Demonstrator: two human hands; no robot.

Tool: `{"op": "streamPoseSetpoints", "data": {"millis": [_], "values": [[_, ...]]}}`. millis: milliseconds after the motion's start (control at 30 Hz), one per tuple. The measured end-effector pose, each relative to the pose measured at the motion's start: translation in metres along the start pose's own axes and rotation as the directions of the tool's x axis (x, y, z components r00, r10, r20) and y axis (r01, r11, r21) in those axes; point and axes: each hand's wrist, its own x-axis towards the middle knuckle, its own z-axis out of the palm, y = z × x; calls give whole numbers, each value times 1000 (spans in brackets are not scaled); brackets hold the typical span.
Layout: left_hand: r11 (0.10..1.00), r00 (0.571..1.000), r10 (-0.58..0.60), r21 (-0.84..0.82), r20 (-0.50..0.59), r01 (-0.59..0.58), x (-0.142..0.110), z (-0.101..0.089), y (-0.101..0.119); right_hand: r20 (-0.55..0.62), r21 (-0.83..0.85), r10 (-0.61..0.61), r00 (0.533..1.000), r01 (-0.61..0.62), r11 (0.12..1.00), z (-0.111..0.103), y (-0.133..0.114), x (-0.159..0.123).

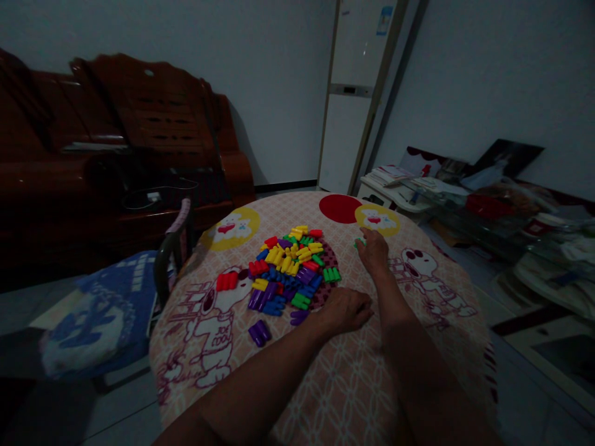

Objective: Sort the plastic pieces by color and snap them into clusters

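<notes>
A heap of small plastic building blocks (pixel 288 266) in yellow, red, blue, green and purple lies on the round table. The blocks look like joined rounded tubes. Right of the heap, my right hand (pixel 374 253) pinches a green block (pixel 359 243) at its fingertips, just above or on the cloth; which, I cannot tell. My left hand (pixel 348 308) rests on the table at the heap's near right side, fingers curled together, with nothing showing in them. Close to its wrist is a purple block (pixel 299 317). Another purple block (pixel 259 333) and a red block (pixel 227 282) lie apart from the heap.
A patterned tablecloth (pixel 334 390) covers the table. At left stand a chair with a blue cloth (pixel 106 310) and a wooden sofa (pixel 153 118). A glass-topped side table (pixel 446 201) at right carries papers and bags. A tall white cabinet-like unit (pixel 348 105) stands behind.
</notes>
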Motion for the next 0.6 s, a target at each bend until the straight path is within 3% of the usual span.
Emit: {"op": "streamPoseSetpoints", "data": {"millis": [100,200,367,433,500,600], "values": [[1000,999,29,-12,45,-29,-2,-3,0,201,81,-88,976,73,994,-10,-20,-1],[998,996,60,-15,63,-59,-3,-4,1,477,151,-200,856,145,978,-12,-38,-9],[997,997,69,-39,37,-67,-4,-2,2,602,201,-299,741,222,954,-8,-55,-20],[996,997,69,-51,37,-67,-4,-3,2,644,272,-332,690,199,942,-9,-56,-21],[996,997,69,-56,41,-67,-4,-4,2,642,350,-321,696,106,931,-11,-51,-18],[997,997,57,-53,49,-55,-4,-5,2,544,418,-205,813,-51,907,-14,-35,-11]]}}
